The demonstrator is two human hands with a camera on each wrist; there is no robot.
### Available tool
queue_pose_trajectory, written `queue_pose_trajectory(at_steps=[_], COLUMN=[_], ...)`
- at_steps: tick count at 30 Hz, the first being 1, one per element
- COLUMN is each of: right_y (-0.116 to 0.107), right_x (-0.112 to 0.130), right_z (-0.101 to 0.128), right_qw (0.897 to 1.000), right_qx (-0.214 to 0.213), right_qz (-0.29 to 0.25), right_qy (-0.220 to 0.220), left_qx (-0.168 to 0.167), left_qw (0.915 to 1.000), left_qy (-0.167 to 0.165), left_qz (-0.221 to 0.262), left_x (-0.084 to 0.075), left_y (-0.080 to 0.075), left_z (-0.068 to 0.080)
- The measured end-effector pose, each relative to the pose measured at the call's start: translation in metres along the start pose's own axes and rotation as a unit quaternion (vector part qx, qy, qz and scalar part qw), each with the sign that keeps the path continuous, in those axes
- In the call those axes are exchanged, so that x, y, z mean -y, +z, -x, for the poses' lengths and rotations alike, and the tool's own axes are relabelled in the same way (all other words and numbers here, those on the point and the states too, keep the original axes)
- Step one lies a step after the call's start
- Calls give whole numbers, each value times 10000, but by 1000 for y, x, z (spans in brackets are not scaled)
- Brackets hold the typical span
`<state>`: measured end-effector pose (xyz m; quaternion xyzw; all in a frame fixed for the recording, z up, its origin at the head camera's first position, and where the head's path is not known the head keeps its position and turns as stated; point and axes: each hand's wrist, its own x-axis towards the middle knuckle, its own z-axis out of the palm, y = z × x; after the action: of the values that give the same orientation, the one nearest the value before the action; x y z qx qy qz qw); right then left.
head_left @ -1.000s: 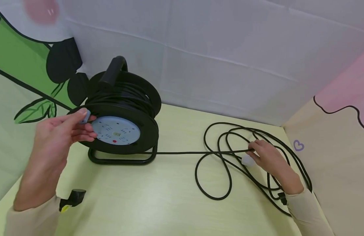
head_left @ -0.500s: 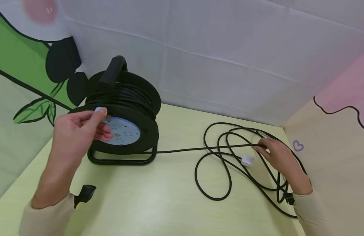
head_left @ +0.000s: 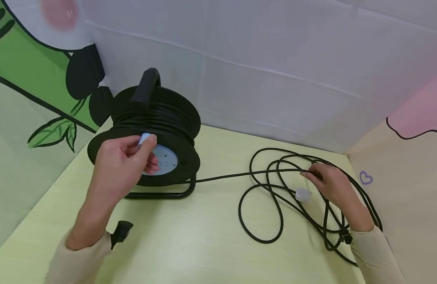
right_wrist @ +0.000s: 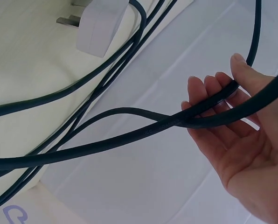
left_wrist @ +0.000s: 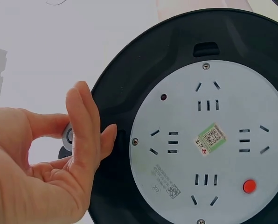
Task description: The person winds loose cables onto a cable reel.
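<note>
A black cable reel (head_left: 168, 118) stands upright on its frame at the table's back left. Its pale blue socket face (left_wrist: 209, 140) carries several sockets and a red button (left_wrist: 249, 186). My left hand (head_left: 147, 144) pinches the small light blue crank knob (head_left: 144, 138) on the reel's front rim; the left wrist view shows that knob (left_wrist: 68, 136) between thumb and fingers (left_wrist: 85, 116). My right hand (head_left: 312, 173) holds the black cable (head_left: 239, 175) between thumb and fingers (right_wrist: 209, 93). The cable runs from the reel to that hand. A white plug (head_left: 303, 194) lies just beside it.
Loose loops of the cable (head_left: 268, 221) lie on the pale yellow table (head_left: 204, 252) at the right. A white cloth wall (head_left: 275, 59) closes the back. Printed walls stand left (head_left: 26, 98) and right (head_left: 410, 197).
My left hand has carried the knob rightward and up around the reel's face. My right hand has shifted a little up and right with the cable, past the white plug.
</note>
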<state>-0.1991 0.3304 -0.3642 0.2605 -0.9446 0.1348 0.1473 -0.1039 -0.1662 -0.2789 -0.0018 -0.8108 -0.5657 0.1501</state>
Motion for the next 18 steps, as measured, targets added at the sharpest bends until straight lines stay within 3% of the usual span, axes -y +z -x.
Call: queue_pose_trajectory(at_steps=[6, 13, 18], right_y=[3, 7, 10], right_x=[6, 9, 10], right_z=[-4, -11, -11], right_qw=[9993, 9962, 9968], right_qx=[-35, -79, -37], right_qz=[-336, -638, -646], right_qy=[-175, -580, -466], left_qx=[130, 212, 295], left_qw=[9995, 9995, 9993], left_qy=[133, 227, 242], left_qz=[-235, -55, -39], left_x=[-3, -2, 1], left_y=[10, 22, 29], left_z=[2, 3, 5])
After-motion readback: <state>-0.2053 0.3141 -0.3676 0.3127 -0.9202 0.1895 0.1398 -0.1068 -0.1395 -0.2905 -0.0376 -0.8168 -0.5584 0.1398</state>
